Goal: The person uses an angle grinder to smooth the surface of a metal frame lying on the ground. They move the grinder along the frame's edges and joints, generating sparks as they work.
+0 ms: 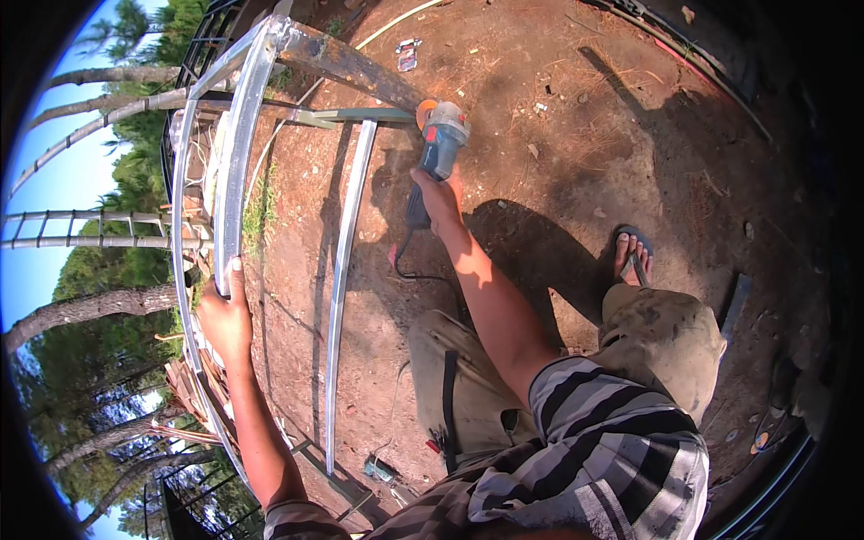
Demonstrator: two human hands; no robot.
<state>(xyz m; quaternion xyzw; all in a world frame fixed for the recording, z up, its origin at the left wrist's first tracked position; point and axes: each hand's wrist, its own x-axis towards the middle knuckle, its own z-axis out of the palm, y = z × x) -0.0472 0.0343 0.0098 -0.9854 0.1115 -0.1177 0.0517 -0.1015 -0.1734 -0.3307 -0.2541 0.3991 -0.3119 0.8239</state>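
Observation:
My right hand (438, 200) is wrapped round the body of a blue and black angle grinder (439, 148), held out ahead of me over the dirt. Its orange disc (426, 113) is at the near end of a rusty steel beam (355, 67); whether the two touch I cannot tell. A black cord (418, 274) trails from the grinder's lower end. On the left, my left hand (227, 315) grips a shiny square metal tube (238, 171), thumb lying along it. This tube is part of a welded frame whose corner joins the rusty beam.
A second metal bar (345, 279) runs lengthwise between me and the frame. Another small power tool (380, 469) lies on the ground near my legs. Scrap wood (193, 396) is piled beyond the frame, and a ladder (90, 241) stands by the trees. My sandalled foot (633, 256) is at right.

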